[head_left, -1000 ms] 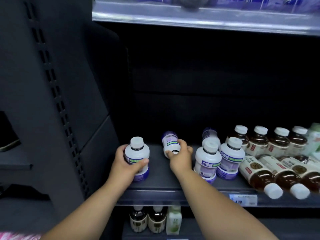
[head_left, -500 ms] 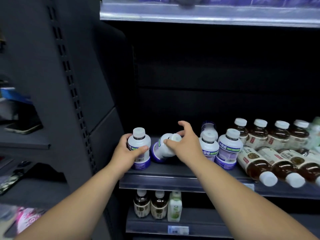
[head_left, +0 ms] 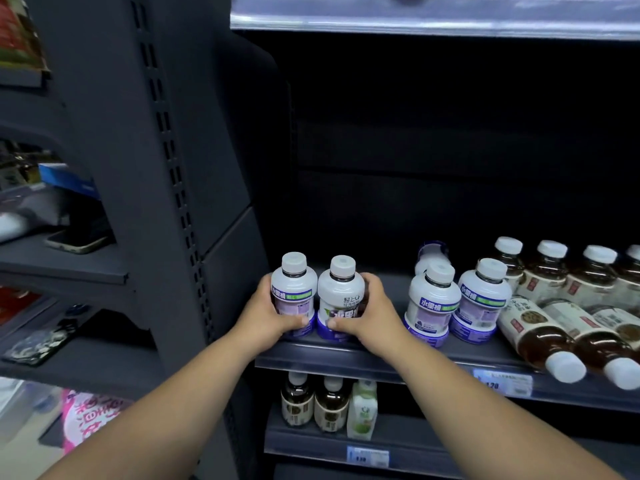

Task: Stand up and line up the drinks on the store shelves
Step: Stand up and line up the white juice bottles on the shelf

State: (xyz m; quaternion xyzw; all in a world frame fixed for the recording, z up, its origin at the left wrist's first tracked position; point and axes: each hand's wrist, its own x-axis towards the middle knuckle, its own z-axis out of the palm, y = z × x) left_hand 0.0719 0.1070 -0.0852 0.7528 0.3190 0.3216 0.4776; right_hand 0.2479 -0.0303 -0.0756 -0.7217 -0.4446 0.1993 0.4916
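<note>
Two white bottles with purple bases stand upright side by side at the left end of the dark shelf (head_left: pixel 374 353). My left hand (head_left: pixel 266 315) grips the left bottle (head_left: pixel 293 292), and my right hand (head_left: pixel 369 315) grips the right bottle (head_left: pixel 341 296). Two more of the same bottles (head_left: pixel 433 303) (head_left: pixel 483 299) stand upright to the right, with a third (head_left: pixel 431 252) lying on its side behind them. Brown tea bottles (head_left: pixel 550 271) stand in a row further right. Two tea bottles (head_left: pixel 540 336) (head_left: pixel 595 337) lie on their sides at the front, caps over the shelf edge.
A dark slotted upright (head_left: pixel 173 168) borders the shelf on the left. The shelf above (head_left: pixel 433 20) overhangs. Below, three small bottles (head_left: pixel 327 405) stand on a lower shelf. Price tags (head_left: pixel 502 382) sit on the shelf edge. Side shelves at left hold a phone (head_left: pixel 78 240) and packets.
My right hand has stood the tilted bottle upright next to the one in my left hand. The view has moved closer and shifted.
</note>
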